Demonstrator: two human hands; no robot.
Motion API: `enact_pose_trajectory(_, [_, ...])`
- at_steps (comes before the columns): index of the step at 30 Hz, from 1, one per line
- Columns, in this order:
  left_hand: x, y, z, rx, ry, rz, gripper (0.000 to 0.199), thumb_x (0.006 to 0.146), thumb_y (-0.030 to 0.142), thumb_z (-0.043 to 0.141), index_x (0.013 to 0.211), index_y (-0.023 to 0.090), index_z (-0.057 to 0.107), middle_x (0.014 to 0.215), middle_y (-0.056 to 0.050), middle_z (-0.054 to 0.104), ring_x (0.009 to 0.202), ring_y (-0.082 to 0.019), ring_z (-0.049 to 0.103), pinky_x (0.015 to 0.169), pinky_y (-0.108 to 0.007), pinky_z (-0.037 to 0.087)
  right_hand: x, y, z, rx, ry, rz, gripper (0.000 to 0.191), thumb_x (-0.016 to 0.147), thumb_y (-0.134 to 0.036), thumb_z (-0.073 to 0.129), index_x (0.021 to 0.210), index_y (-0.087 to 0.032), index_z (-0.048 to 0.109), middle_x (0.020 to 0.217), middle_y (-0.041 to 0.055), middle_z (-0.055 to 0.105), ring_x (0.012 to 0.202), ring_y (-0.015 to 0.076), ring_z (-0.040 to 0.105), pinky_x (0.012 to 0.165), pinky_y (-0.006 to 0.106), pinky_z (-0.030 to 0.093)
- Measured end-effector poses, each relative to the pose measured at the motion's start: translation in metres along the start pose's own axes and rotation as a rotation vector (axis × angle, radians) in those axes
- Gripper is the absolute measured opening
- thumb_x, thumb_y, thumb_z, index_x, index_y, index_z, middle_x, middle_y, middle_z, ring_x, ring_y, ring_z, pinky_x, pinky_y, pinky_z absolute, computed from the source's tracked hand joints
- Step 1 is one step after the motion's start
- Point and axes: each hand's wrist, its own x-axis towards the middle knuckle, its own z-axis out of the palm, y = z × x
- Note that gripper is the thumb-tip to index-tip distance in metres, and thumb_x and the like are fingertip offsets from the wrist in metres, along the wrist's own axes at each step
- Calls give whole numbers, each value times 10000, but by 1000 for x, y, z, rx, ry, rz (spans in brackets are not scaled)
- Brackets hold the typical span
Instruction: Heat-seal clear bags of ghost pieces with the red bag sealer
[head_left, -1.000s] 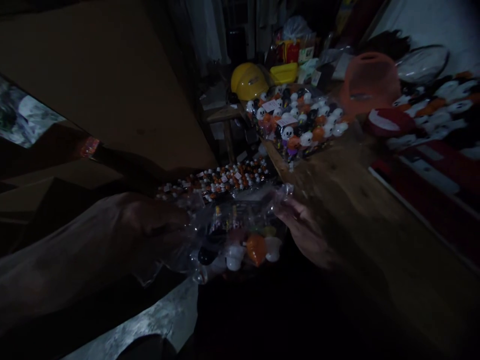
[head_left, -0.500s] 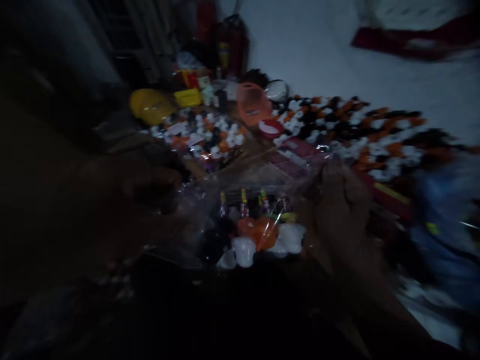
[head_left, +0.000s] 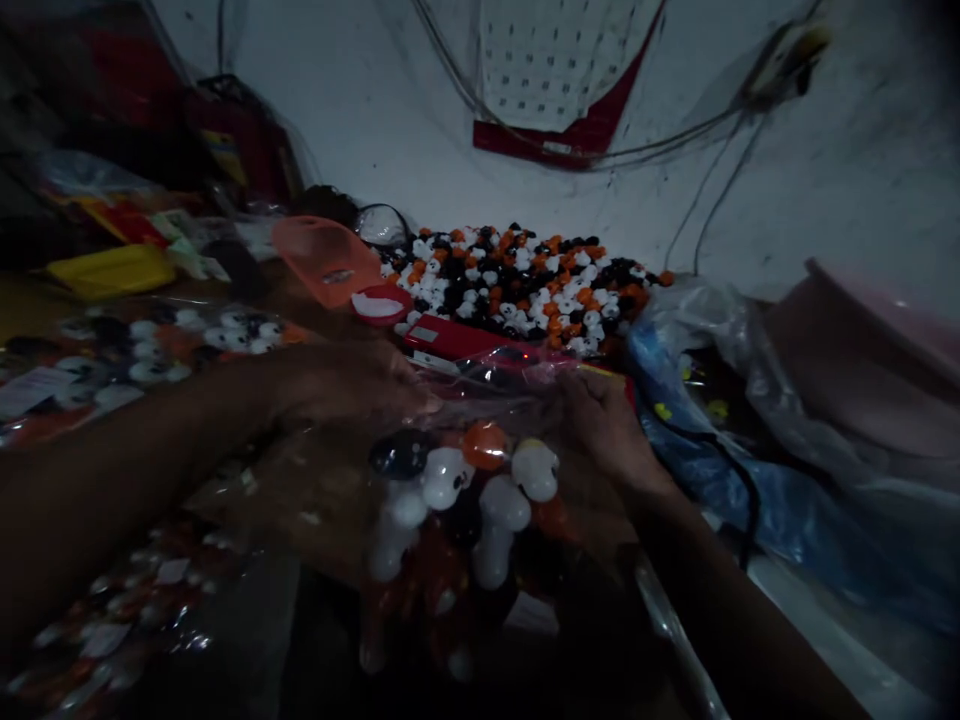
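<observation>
A dim wooden table (head_left: 300,290) carries a heap of loose toy figures (head_left: 525,280), an orange scoop (head_left: 326,260), a red box (head_left: 450,340), a yellow tray (head_left: 112,270) and bagged toys (head_left: 135,345).

Dim room, white wall (head_left: 360,110) (cables hanging).

A clear plastic bag (head_left: 480,500) is hanging in the air between the two hands, its top edge pinched at both sides. It is holding small round-headed toys (head_left: 469,485) in white, black and orange, lying packed together.
</observation>
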Motion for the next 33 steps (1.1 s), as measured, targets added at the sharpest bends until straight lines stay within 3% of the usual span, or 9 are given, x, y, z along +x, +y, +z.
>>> enact_pose_trajectory(7, [65,-6,9,125,-161,-6,371,825,443,536,681,123,655,505,31,476,483,-81,377,479,-201,250,0,44,9,-238,-100,-16,436,947,-458,326,677,-164,502,624,13,508,565,121,422,542,254,310])
enact_pose_trajectory(12, [100,-16,39,188,-66,72,356,851,410,504,891,139,731,691,-9,671,617,-122,547,543,-200,330,-18,82,9,-486,-182,-27,356,954,-293,314,777,-155,591,784,64,643,675,164,553,636,280,382])
enact_pose_trajectory(14, [110,-18,48,166,-38,77,350,851,417,508,898,153,731,751,-22,696,671,-140,585,569,-205,356,-24,82,2,-597,-86,-46,310,947,-290,352,916,-153,629,856,81,675,704,191,598,656,300,419])
enact_pose_trajectory(18, [120,-15,54,76,40,132,334,833,464,563,880,186,741,721,-13,694,640,-140,590,558,-214,365,-17,55,-12,-688,319,-301,284,937,-283,446,1132,-143,599,1043,123,677,908,236,649,792,343,489])
enact_pose_trajectory(20, [120,-12,56,19,105,227,321,855,460,560,915,208,749,779,-2,715,688,-135,615,605,-206,393,-6,43,-15,-600,225,-364,241,938,-281,477,1093,-162,618,1003,100,690,872,209,663,760,312,514])
enact_pose_trajectory(24, [114,-12,62,-118,185,383,360,897,500,522,1010,236,739,926,5,733,806,-146,644,678,-205,440,13,35,-12,-416,-183,-339,255,944,-369,514,1098,-211,642,1019,38,701,853,177,674,719,278,529])
enact_pose_trajectory(27, [111,-17,65,-222,213,437,355,893,484,544,1054,223,724,987,-14,725,871,-158,644,716,-214,466,18,29,-14,-350,-174,-442,225,904,-356,597,1059,-207,664,1083,35,675,967,179,645,824,286,510])
enact_pose_trajectory(30, [112,-17,61,-261,118,454,326,882,455,570,918,176,733,905,-31,719,814,-144,640,709,-212,465,22,15,-21,-334,-162,-569,111,897,-254,600,897,-180,684,1045,37,667,991,170,619,877,285,478])
enact_pose_trajectory(33, [117,-13,55,-327,-25,398,336,877,451,572,827,154,721,830,-35,712,703,-114,614,627,-195,438,32,5,-27,-197,-477,-371,219,954,-309,507,858,-178,654,823,-4,669,734,114,620,649,213,479])
